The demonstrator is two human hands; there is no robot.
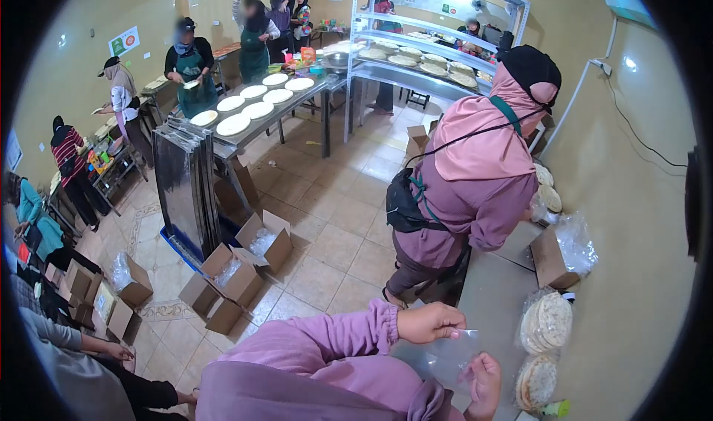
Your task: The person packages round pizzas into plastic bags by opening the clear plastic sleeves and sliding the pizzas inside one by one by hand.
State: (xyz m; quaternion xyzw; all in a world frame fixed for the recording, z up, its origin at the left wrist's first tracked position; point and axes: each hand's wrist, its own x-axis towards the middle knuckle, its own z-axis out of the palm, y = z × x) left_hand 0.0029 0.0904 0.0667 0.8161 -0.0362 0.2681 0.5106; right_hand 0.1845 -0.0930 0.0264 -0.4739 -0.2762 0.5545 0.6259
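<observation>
My left hand (432, 323) pinches the upper edge of a thin clear plastic bag (468, 341) between thumb and fingers. Lower down, my right hand (485, 382) has its fingers closed on the same bag near its other side. The bag looks empty and hangs over the grey table (490, 281). Beyond my hands, against the wall, a bagged stack of round flatbreads (547, 321) lies on the table. A second flatbread stack (536, 382) sits just nearer, beside a small green-capped item (557, 408).
A cardboard box (553, 261) with clear bags stands by the wall. A co-worker in a pink headscarf (483, 139) works at the same table. Behind are a metal rack (438, 27), a table of flatbread rounds (319, 98), upright trays (182, 191) and open floor boxes (234, 276).
</observation>
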